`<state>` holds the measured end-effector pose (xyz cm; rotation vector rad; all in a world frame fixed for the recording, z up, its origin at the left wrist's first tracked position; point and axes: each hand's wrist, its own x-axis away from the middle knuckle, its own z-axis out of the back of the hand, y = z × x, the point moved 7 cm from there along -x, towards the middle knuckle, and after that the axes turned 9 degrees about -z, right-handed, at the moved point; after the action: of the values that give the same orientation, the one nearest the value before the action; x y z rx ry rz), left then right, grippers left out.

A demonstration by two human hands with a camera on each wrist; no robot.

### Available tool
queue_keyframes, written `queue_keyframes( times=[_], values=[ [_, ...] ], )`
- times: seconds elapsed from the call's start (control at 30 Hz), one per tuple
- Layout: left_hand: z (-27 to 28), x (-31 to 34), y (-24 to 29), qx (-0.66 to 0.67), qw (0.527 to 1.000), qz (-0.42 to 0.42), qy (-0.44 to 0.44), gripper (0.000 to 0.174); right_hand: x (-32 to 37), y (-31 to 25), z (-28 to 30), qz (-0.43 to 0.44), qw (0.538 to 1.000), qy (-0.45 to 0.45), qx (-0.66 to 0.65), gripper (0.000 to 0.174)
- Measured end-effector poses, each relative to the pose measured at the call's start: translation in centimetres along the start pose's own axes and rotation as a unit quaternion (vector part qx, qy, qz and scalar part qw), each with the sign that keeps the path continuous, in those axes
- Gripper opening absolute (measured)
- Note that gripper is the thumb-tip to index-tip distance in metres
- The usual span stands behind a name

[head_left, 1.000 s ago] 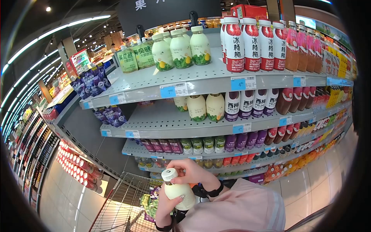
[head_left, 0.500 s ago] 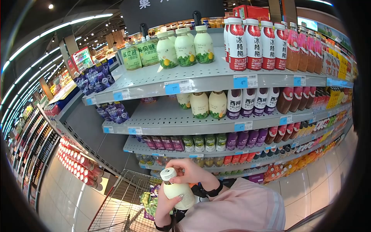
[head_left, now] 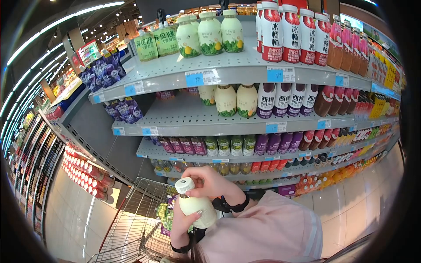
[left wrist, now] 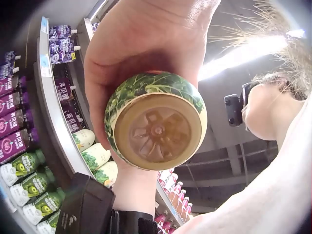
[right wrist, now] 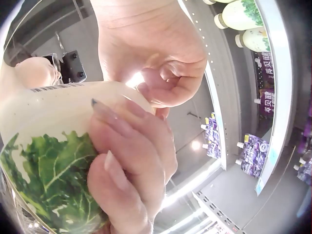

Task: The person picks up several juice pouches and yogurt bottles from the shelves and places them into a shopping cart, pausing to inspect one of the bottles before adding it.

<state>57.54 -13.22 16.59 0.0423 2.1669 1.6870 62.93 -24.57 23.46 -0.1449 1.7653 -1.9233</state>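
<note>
A pale cream bottle (head_left: 196, 209) with a white cap (head_left: 184, 185) is held in front of the body. My left hand (head_left: 182, 221) grips its body, and in the left wrist view the round base (left wrist: 158, 130) faces the camera, with the left hand (left wrist: 146, 44) wrapped around the side. The right hand (head_left: 210, 182) pinches at the cap with thumb and fingers. In the right wrist view green leaves (right wrist: 58, 170) are printed on the bottle, the left hand's fingers (right wrist: 131, 161) lie on it, and the right hand (right wrist: 151, 53) is curled above.
Several shelves (head_left: 245, 74) of drinks stand ahead. Similar cream bottles (head_left: 210, 37) are on the top shelf, with red and white bottles (head_left: 272, 35) to their right. A wire cart (head_left: 127, 232) holding green and purple packages (head_left: 164, 215) is at the lower left.
The shelves sit higher in the head view, and the bottle with both hands has shifted slightly left and up. The grip on bottle and cap looks the same.
</note>
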Motion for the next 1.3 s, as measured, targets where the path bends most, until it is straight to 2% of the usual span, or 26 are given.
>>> queue_keyframes(
  times=[0.2, 0.53, 0.63, 0.73, 0.8, 0.83, 0.87, 0.9, 0.93, 1.03, 1.13, 1.17, 1.27, 1.3],
  values=[
    [0.3, 0.3, -0.1, -0.017, 1.0, 0.011, -0.009, 0.075, 0.1, -0.4, -0.2, -0.003, 1.0, -0.026, -0.013, 0.031],
    [-0.5, 0.5, 1.8, -0.016, 1.0, -0.011, 0.002, 0.071, 0.3, -1.3, -0.5, 0.02, 0.999, -0.027, -0.01, 0.031],
    [-0.5, 0.6, 1.8, -0.007, 1.0, -0.019, 0.011, 0.07, 0.3, -1.5, -0.6, 0.015, 0.999, -0.032, -0.002, 0.032],
    [-0.2, 0.7, 1.9, -0.02, 0.998, -0.032, 0.044, 0.07, 0.0, -1.3, -0.3, 0.045, 0.998, -0.031, 0.019, 0.032],
    [0.3, 0.9, 1.8, -0.013, 0.996, -0.038, 0.079, 0.07, -1.2, 0.1, 1.4, 0.062, 0.995, 0.035, -0.064, 0.037],
    [0.8, 1.0, 1.7, 0.002, 0.994, -0.041, 0.1, 0.07, -1.9, 0.6, 3.4, 0.069, 0.988, 0.124, -0.061, 0.039],
    [1.3, 1.2, 1.7, 0.016, 0.992, -0.043, 0.121, 0.07, -2.3, 1.1, 5.9, 0.085, 0.958, 0.269, 0.05, 0.039],
    [1.7, 1.4, 2.1, -0.009, 0.99, -0.051, 0.133, 0.069, -2.0, 1.1, 8.2, 0.028, 0.914, 0.381, 0.135, 0.039],
    [1.9, 1.5, 2.3, -0.023, 0.99, -0.052, 0.129, 0.069, -1.7, 0.2, 10.2, 0.112, 0.824, 0.489, 0.264, 0.039],
    [2.3, 1.8, 2.3, -0.031, 0.991, -0.05, 0.121, 0.066, -2.6, -0.5, 14.0, 0.178, 0.683, 0.609, 0.362, 0.048],
    [1.9, 1.9, 1.9, -0.008, 0.991, -0.049, 0.127, 0.065, -4.0, -0.5, 15.8, 0.163, 0.665, 0.617, 0.387, 0.056],
    [1.7, 1.8, 2.0, -0.01, 0.992, -0.046, 0.118, 0.065, -4.3, -0.2, 16.6, 0.084, 0.715, 0.603, 0.344, 0.058],
    [1.4, 1.7, 2.0, -0.01, 0.994, -0.041, 0.097, 0.064, -5.4, 0.3, 18.3, -0.047, 0.743, 0.578, 0.332, 0.062],
    [1.5, 1.8, 1.9, -0.009, 0.995, -0.039, 0.092, 0.064, -5.6, -0.1, 18.6, -0.041, 0.731, 0.587, 0.346, 0.06]
  ],
)
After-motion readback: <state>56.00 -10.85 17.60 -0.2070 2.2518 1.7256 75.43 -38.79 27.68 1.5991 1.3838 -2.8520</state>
